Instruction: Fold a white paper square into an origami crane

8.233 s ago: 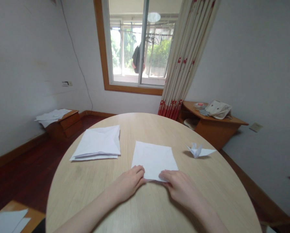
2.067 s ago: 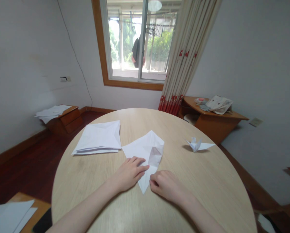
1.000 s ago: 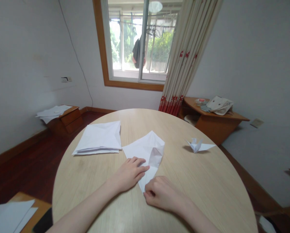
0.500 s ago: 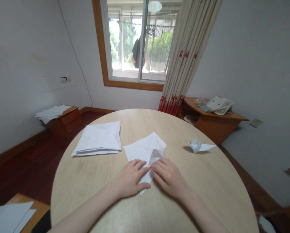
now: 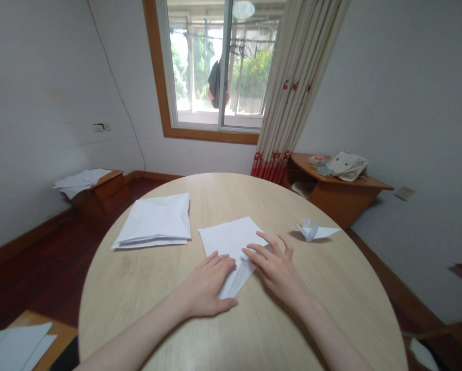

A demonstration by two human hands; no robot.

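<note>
A sheet of white folding paper (image 5: 229,234), partly folded, lies on the round wooden table in front of me. My left hand (image 5: 211,283) rests flat on its lower left part, fingers stretched and thumb apart near the bottom tip. Over the right side of the paper, my right hand (image 5: 275,263) has its fingers spread and slightly curled, the fingertips at or just above a fold. That hand hides the paper's right edge. A finished white paper crane (image 5: 310,230) stands to the right, apart from both hands.
A stack of white paper (image 5: 153,219) lies at the table's left. The round table (image 5: 146,304) has a curved edge all about. Beyond it are a low wooden cabinet (image 5: 109,193) with papers, a corner desk (image 5: 331,198) with a cloth bag (image 5: 347,165), and loose sheets (image 5: 14,345) at lower left.
My right hand has lifted and its fingers have spread. The raised flap on the paper's right side now lies flatter, and the lower tip looks opened out. My left hand stays on the paper.
</note>
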